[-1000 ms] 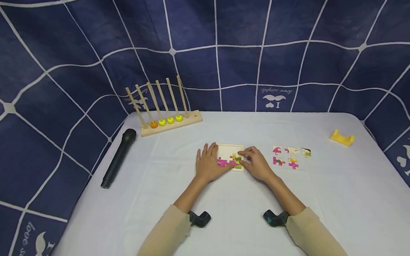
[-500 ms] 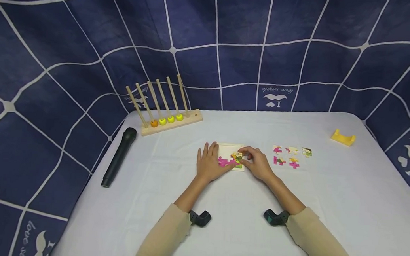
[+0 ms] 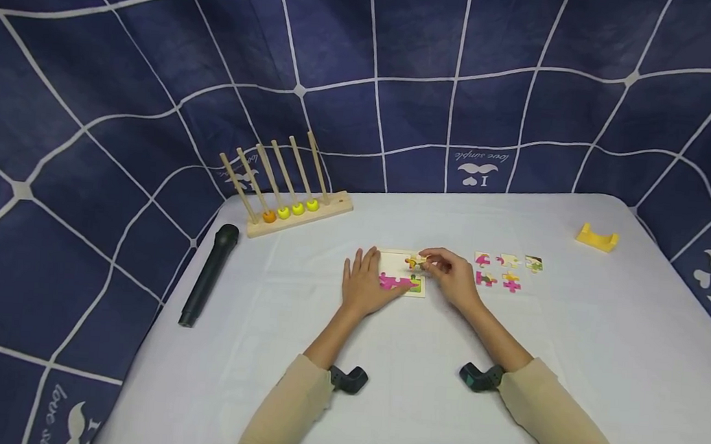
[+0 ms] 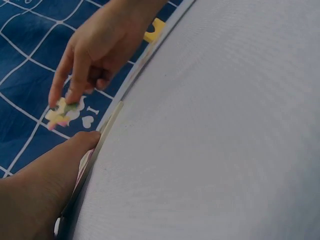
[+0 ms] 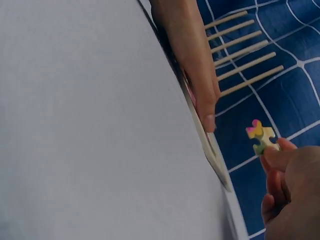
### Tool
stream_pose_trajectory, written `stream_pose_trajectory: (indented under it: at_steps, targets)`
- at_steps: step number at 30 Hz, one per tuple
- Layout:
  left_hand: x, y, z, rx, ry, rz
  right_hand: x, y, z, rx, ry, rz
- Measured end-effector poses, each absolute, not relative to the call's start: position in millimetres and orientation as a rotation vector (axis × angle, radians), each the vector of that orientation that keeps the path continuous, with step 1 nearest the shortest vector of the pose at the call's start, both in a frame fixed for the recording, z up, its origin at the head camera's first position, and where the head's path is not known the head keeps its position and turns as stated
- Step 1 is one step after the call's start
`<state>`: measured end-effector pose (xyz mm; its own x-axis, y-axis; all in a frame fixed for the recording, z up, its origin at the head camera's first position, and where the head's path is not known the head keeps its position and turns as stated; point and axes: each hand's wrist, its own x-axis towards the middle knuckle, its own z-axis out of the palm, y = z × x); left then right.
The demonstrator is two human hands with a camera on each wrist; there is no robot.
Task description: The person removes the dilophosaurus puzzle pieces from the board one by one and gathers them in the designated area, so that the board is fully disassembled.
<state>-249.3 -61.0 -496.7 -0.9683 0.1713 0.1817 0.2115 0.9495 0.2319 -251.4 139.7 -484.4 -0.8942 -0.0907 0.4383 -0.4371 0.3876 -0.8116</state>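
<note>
Right hand [image 3: 455,278]: my thumb and fingertips pinch one jigsaw piece [image 3: 413,262], raised over the right part of the shallow tray [image 3: 393,251]. Left hand [image 3: 363,293]: fingers lie extended over the tray's left side, with the thumb at its near side, apparently bracing it. Pink and green pieces [image 3: 390,281] lie along the near side (my left thumb covers some of them); bare tray floor shows farther back. Five loose pieces [image 3: 511,284] lie on the table [image 3: 420,364] to the right, apart from the tray. Step in hand, as I judge it: fitting the held piece. Next move calls for aligning its tabs with the near row, lowering it level and pressing it flush; if it binds, I should rotate, not force.
</note>
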Motion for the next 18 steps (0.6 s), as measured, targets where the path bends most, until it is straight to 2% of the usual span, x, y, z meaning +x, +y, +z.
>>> stream_pose_trajectory:
  at_steps: [10,18]
  targets:
    - [-249.4,-60.9,-498.1,-0.280,-2.948,-0.377,-214.4,167.2,-425.9,0.446,-2.303,1.477]
    - [-248.5,-61.0,-496.8,-0.283,-2.942,-0.400,-215.4,251.6,-450.8,0.262,-2.378,1.298]
